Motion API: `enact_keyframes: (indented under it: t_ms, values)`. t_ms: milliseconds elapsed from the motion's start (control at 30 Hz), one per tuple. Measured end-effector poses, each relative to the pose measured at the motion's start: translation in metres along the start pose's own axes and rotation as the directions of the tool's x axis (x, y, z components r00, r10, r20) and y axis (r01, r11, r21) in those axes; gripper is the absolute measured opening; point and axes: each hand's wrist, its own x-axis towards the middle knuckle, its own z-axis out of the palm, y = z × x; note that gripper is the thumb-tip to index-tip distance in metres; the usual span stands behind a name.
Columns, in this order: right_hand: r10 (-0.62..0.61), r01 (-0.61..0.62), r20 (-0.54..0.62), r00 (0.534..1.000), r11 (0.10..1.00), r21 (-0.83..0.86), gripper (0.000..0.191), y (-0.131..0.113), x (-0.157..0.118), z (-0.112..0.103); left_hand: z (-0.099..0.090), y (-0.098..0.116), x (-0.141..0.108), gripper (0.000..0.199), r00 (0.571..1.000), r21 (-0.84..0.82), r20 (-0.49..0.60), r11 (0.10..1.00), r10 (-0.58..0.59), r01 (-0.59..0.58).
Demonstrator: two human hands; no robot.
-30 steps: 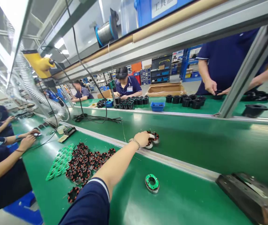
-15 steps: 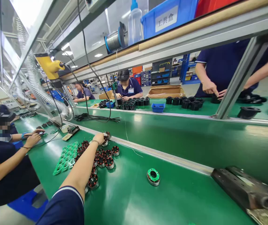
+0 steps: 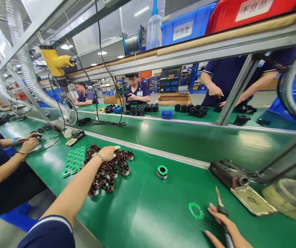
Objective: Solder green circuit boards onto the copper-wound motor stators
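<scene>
My left hand [image 3: 108, 153] reaches over the pile of copper-wound stators [image 3: 109, 172], its covered index fingertip and thumb apart at the pile's far edge; the other fingers are hidden. My right hand [image 3: 224, 224], at the lower right, holds a pointed soldering iron [image 3: 221, 208] along its fingers, with thumb and index finger spread. Left of its fingertips, a thin green ring-shaped board [image 3: 195, 210] lies flat. One stator with a green ring on top [image 3: 162, 172] stands alone at mid-table.
Green boards [image 3: 74, 160] lie left of the pile. A metal stand [image 3: 227, 172], a tray [image 3: 252, 199] and a round container [image 3: 289, 198] are at right. A metal rail [image 3: 148, 150] crosses behind; cables and a thin wire hang down. A co-worker's hands [image 3: 30, 143] work at left.
My right hand has come into view with the iron, and the flat green ring now shows. My left hand has shifted slightly over the pile. The view has turned right and down.
</scene>
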Motion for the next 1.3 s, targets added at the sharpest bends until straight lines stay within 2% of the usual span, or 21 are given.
enact_keyframes:
  t_ms: [100, 200, 267, 367, 433, 500, 567, 600, 667, 767, 800, 867, 967, 1100, 1167, 1233, 1300]
  values:
    - [0.001, 0.001, 0.077, 0.997, 1.0, -0.023, 0.041, -0.016, 0.008, -0.004, 0.011, 0.023, -0.026, 0.031, 0.993, 0.021, -0.075, 0.996, 0.086, -0.084]
    - [-0.007, 0.005, 0.138, 0.99, 1.0, 0.015, 0.035, -0.021, 0.018, 0.002, 0.031, 0.048, -0.044, 0.018, 0.982, 0.052, -0.112, 0.987, 0.154, -0.149]
    - [0.005, -0.011, 0.144, 0.99, 0.999, 0.04, 0.029, -0.023, 0.023, 0.008, 0.042, 0.063, -0.051, 0.012, 0.975, 0.064, -0.135, 0.983, 0.179, -0.172]
    - [0.011, -0.018, 0.15, 0.989, 0.999, 0.047, 0.027, -0.031, 0.022, 0.014, 0.053, 0.088, -0.066, 0.016, 0.957, 0.06, -0.138, 0.966, 0.257, -0.251]
    - [-0.004, -0.007, 0.176, 0.984, 0.998, 0.06, 0.028, -0.04, 0.013, 0.013, 0.06, 0.107, -0.083, 0.014, 0.92, 0.02, -0.111, 0.927, 0.375, -0.375]
    - [-0.029, 0.014, 0.21, 0.977, 0.997, 0.076, 0.029, -0.052, -0.001, 0.009, 0.068, 0.127, -0.103, 0.015, 0.827, -0.088, -0.095, 0.823, 0.554, -0.561]
    - [-0.055, 0.037, 0.224, 0.973, 0.996, 0.081, 0.03, -0.065, -0.017, 0.004, 0.077, 0.144, -0.124, 0.019, 0.76, -0.16, -0.111, 0.744, 0.64, -0.649]
    - [-0.059, 0.043, 0.22, 0.974, 0.996, 0.077, 0.029, -0.07, -0.025, 0.002, 0.081, 0.15, -0.134, 0.02, 0.746, -0.174, -0.139, 0.726, 0.651, -0.666]
    - [-0.053, 0.042, 0.192, 0.98, 0.997, 0.061, 0.029, -0.078, -0.036, -0.001, 0.091, 0.155, -0.153, 0.026, 0.759, -0.172, -0.232, 0.742, 0.608, -0.648]
    - [-0.035, 0.029, 0.153, 0.988, 0.999, 0.04, 0.03, -0.084, -0.045, 0.0, 0.107, 0.156, -0.178, 0.034, 0.841, -0.194, -0.38, 0.856, 0.385, -0.479]
    - [-0.035, 0.03, 0.144, 0.989, 0.999, 0.036, 0.03, -0.084, -0.047, 0.0, 0.112, 0.157, -0.185, 0.034, 0.868, -0.221, -0.387, 0.882, 0.312, -0.416]
    - [-0.039, 0.035, 0.136, 0.99, 0.999, 0.03, 0.03, -0.084, -0.047, 0.001, 0.12, 0.162, -0.194, 0.04, 0.908, -0.273, -0.319, 0.891, 0.273, -0.363]
    - [-0.041, 0.036, 0.142, 0.989, 0.999, 0.034, 0.031, -0.082, -0.047, 0.001, 0.12, 0.169, -0.193, 0.046, 0.929, -0.378, -0.239, 0.854, 0.284, -0.358]
    - [-0.026, 0.018, 0.142, 0.99, 0.998, 0.057, 0.033, -0.082, -0.048, -0.001, 0.108, 0.167, -0.176, 0.021, 0.899, -0.568, -0.233, 0.699, 0.371, -0.435]
    - [-0.018, 0.009, 0.141, 0.99, 0.998, 0.063, 0.033, -0.083, -0.048, -0.001, 0.104, 0.164, -0.17, 0.015, 0.915, -0.646, -0.225, 0.652, 0.334, -0.397]
    - [-0.013, 0.004, 0.138, 0.99, 0.998, 0.067, 0.033, -0.083, -0.048, -0.001, 0.104, 0.164, -0.169, 0.014, 0.946, -0.691, -0.208, 0.647, 0.25, -0.323]
    - [-0.014, 0.005, 0.132, 0.991, 0.997, 0.071, 0.032, -0.084, -0.048, 0.0, 0.108, 0.165, -0.173, 0.026, 0.96, -0.704, -0.194, 0.653, 0.201, -0.279]
